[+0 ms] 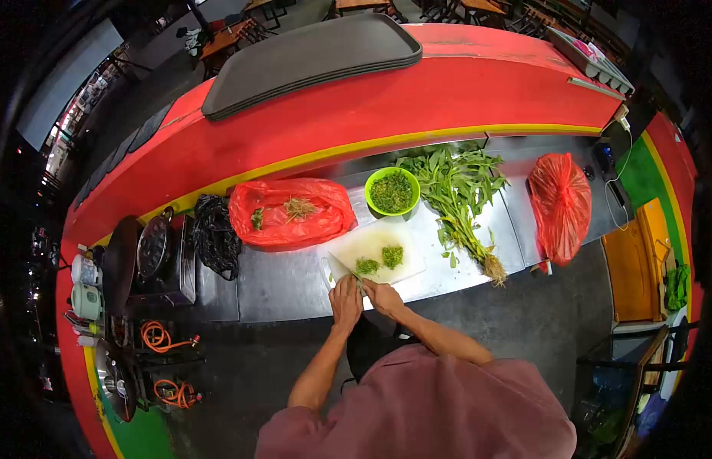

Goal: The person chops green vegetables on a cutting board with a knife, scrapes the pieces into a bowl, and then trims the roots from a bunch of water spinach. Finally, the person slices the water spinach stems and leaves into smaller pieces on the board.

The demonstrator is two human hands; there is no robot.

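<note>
A pale knife blade [340, 268] slants up and left over the white cutting board [413, 264]. My right hand [382, 297] is closed at the blade's lower end, its handle hidden in the fingers. Beside it, my left hand [346, 298] has its fingers bent and pressed together at the board's front edge, against the blade; what they hold is hidden. Two small piles of chopped greens, one at the left [366, 266] and one at the right [392, 256], lie just beyond the hands. Behind the board stands a green bowl [392, 213] of chopped greens.
Leafy stalks with roots [463, 200] lie right of the bowl. An open red bag [252, 229] with scraps and a black bag [216, 237] are left. A tied red bag [559, 206] sits right. Stove [184, 264] at far left; stacked trays [317, 57] on the red ledge.
</note>
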